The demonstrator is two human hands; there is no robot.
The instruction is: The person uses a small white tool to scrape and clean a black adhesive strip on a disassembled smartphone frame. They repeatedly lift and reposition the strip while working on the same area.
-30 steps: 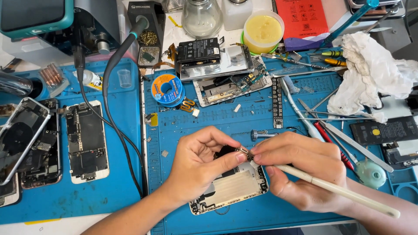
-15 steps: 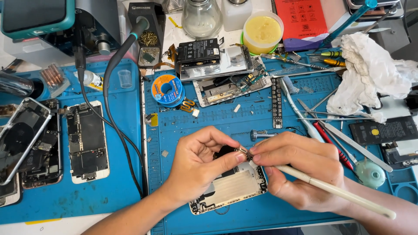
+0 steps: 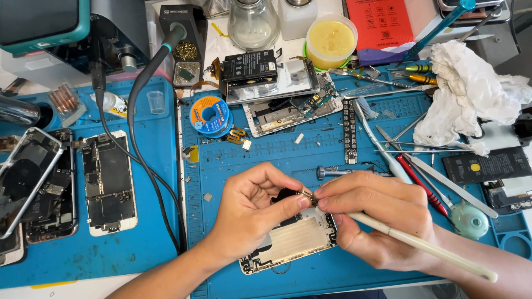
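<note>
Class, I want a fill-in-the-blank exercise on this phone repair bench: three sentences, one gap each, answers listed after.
1. The left hand and right hand pinch a tiny part above an opened ____.
2. The right hand also holds a long white ____.
3. The solder spool lies on a ____ mat.

Missing words: phone; tool; blue

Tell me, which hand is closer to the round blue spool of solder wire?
The left hand. It sits below the blue spool, slightly to its right. The right hand is farther off to the right, holding a white tool past the opened phone.
</note>
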